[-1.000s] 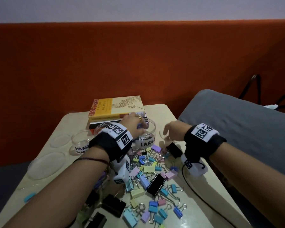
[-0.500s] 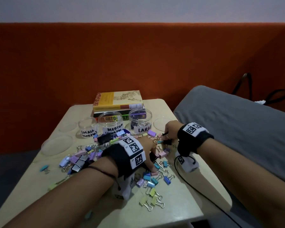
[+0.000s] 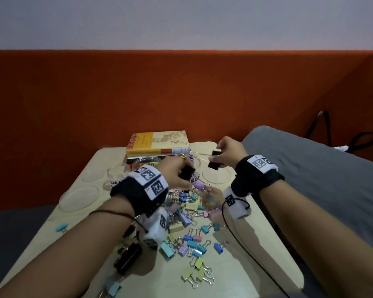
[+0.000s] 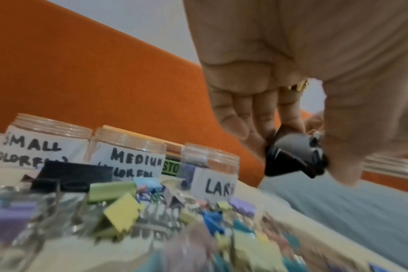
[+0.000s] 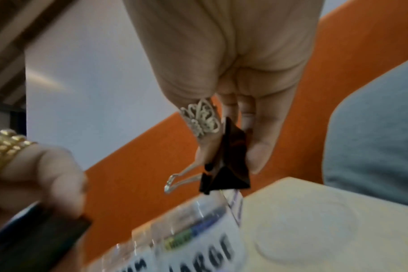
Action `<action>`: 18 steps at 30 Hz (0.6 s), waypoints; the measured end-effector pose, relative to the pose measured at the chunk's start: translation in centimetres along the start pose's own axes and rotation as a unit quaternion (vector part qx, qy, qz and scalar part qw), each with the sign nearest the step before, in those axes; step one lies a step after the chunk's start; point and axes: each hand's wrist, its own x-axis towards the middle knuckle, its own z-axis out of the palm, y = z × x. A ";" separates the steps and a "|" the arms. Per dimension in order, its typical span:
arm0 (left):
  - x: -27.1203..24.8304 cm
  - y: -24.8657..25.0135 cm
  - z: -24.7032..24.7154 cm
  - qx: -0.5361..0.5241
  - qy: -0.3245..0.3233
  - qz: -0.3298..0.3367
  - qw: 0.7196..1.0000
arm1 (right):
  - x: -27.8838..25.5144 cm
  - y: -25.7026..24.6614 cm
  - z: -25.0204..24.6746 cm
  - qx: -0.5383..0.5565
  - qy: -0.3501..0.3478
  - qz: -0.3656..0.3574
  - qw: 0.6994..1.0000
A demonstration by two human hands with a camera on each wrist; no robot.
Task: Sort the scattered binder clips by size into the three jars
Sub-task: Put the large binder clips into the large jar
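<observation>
Both hands hover over the jar labelled LARGE [image 5: 198,239], each with a black binder clip. My left hand [image 3: 184,175] pinches a black clip [image 4: 293,158] between thumb and fingers, just right of the jar's rim [image 4: 212,156]. My right hand [image 3: 215,159] pinches another black clip [image 5: 226,162] by its body, wire handles pointing left. The SMALL jar [image 4: 42,145] and MEDIUM jar [image 4: 128,156] stand to the left in a row. A pile of coloured clips [image 3: 187,211] covers the table's middle. My left hand hides most of the LARGE jar in the head view.
A stack of books [image 3: 157,145] lies behind the jars. Clear jar lids lie at the right [image 3: 216,176] and left [image 3: 80,198]. More black clips [image 3: 128,257] lie under my left forearm. A grey cushion [image 3: 310,179] borders the table's right edge.
Both hands have lifted from the pile and moved back toward the LARGE jar, each carrying a black clip. The head view has tilted upward.
</observation>
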 end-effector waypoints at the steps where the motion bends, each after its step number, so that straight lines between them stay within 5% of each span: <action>1: 0.4 -0.6 -0.7 -0.028 0.030 -0.024 0.999 | 0.4 -0.6 0.5 0.005 0.011 -0.010 1.000; 7: 4.3 -2.7 -2.6 -0.056 0.146 -0.129 0.979 | 2.9 -2.6 4.3 -0.064 -0.005 -0.008 0.998; 13: 7.3 -3.1 -1.8 -0.027 0.116 -0.161 0.980 | 3.2 -2.0 4.7 -0.220 -0.077 -0.061 0.971; 18: 9.4 -2.9 -0.8 0.003 0.098 -0.202 0.974 | 3.4 -0.4 4.6 -0.130 -0.074 -0.069 0.986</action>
